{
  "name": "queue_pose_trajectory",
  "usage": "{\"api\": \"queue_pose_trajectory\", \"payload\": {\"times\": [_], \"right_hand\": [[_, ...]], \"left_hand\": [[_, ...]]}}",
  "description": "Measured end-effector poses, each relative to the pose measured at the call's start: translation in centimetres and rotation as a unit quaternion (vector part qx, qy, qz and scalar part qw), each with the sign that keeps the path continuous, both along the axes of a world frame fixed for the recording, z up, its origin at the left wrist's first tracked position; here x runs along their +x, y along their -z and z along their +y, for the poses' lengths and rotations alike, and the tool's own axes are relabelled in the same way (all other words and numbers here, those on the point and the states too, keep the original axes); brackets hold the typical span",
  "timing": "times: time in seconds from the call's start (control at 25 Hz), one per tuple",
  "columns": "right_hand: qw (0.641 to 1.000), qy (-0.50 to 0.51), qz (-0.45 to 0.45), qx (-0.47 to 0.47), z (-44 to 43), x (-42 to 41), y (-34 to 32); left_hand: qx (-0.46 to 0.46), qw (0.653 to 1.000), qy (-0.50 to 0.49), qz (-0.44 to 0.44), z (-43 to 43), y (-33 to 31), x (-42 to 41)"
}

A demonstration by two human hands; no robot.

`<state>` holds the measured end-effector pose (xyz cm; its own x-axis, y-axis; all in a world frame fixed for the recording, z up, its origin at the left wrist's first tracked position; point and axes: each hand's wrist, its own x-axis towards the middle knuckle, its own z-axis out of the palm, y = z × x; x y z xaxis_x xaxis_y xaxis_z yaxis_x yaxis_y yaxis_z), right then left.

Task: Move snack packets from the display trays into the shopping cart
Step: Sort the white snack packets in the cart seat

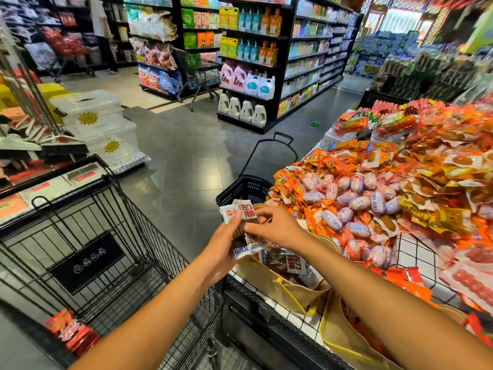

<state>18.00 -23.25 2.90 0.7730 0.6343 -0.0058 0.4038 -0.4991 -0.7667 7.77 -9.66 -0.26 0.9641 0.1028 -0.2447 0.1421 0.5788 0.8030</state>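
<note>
My left hand [222, 243] grips a small stack of brown-and-white snack packets [243, 213], held upright above the edge of a beige display tray [262, 279]. My right hand [277, 227] reaches across from the right and pinches the same packets at their middle. More packets of the same kind [286, 261] lie in that tray just below the hands. The black wire shopping cart [112, 244] stands to the left, and red packets [73, 332] lie in its near corner.
A display table [416, 252] on the right is heaped with orange, yellow and pale oval snack packs. A black hand basket [246, 188] with a raised handle stands on the floor beyond the hands. Brooms and clear boxes stand at left, stocked shelves behind.
</note>
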Motion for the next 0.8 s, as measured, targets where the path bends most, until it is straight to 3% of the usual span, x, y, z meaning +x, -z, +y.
{"api": "queue_pose_trajectory", "payload": {"times": [0.12, 0.24, 0.32, 0.48, 0.52, 0.6, 0.68, 0.8], "right_hand": [[0.998, -0.037, 0.046, 0.022, -0.2, 0.2, 0.2], [0.986, -0.065, 0.140, 0.064, -0.7, 1.1, 0.3], [0.989, -0.052, 0.129, 0.047, -0.9, 1.4, 0.4], [0.990, -0.010, 0.123, 0.074, -1.6, 3.0, 0.6], [0.996, 0.004, 0.085, 0.042, -2.0, 3.9, 1.3], [0.992, -0.020, -0.019, -0.122, -3.2, 5.1, 3.1], [0.950, -0.085, -0.092, -0.286, -3.9, 5.0, 5.5], [0.916, -0.103, -0.121, -0.369, -4.2, 4.0, 7.8]], "left_hand": [[0.014, 1.000, 0.002, 0.016, 0.0, 0.4, 0.4], [-0.037, 0.998, -0.014, 0.039, 0.6, 0.9, 0.7], [-0.046, 0.998, -0.006, 0.036, 0.6, 0.9, 0.8], [0.045, 0.998, -0.030, 0.044, -0.1, 1.3, 1.4], [0.048, 0.996, -0.043, 0.056, -0.1, 1.6, 1.4], [0.039, 0.995, -0.055, 0.068, 0.2, 2.2, 1.4], [0.034, 0.996, -0.050, 0.067, 0.3, 2.6, 1.3], [0.044, 0.996, -0.045, 0.064, 0.3, 2.4, 1.3]]}}
